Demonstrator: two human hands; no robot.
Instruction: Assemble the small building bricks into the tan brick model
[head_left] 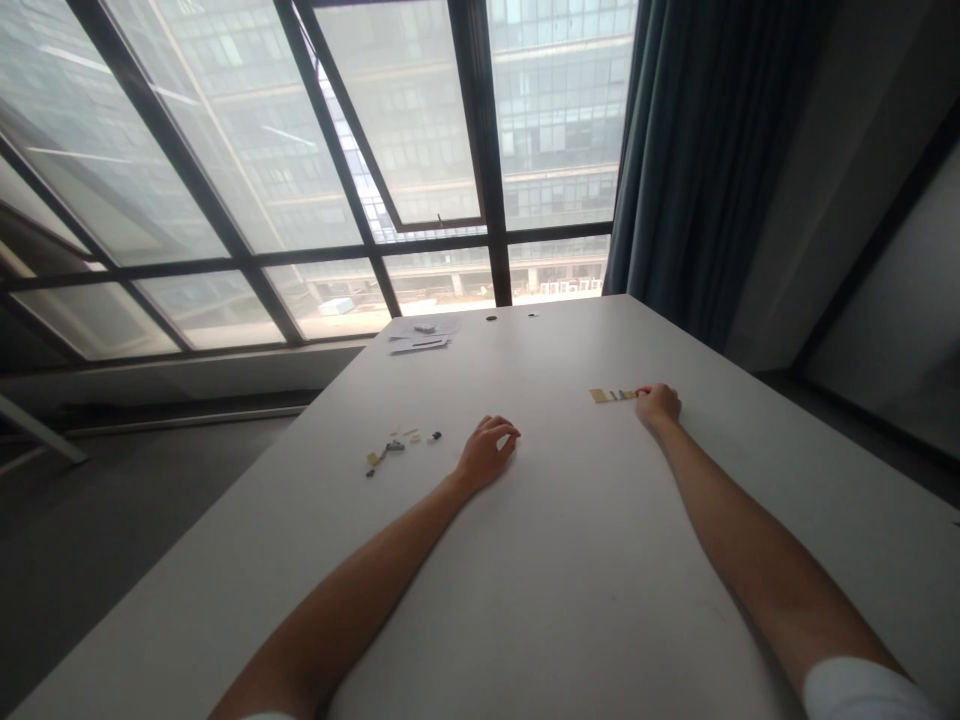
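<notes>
My right hand (660, 402) is closed in a pinch at the right end of a short row of small flat pieces (602, 396). These pieces are yellowish and grey and lie in a line on the white table (570, 540). Whatever sits between my right fingertips is too small to make out. My left hand (489, 452) rests on the table with loosely curled fingers and a gap inside the thumb; nothing shows in it. Left of it lies a loose scatter of small grey, yellow and cream pieces (395, 446), with a dark piece (436, 436) nearest to the hand.
Sheets of paper (420, 344) lie at the table's far left corner, with a small object on them. A dark round spot (491, 318) and a small light-and-dark item (533, 315) are near the far edge. Beyond stand windows (405, 120) and a dark curtain (697, 180).
</notes>
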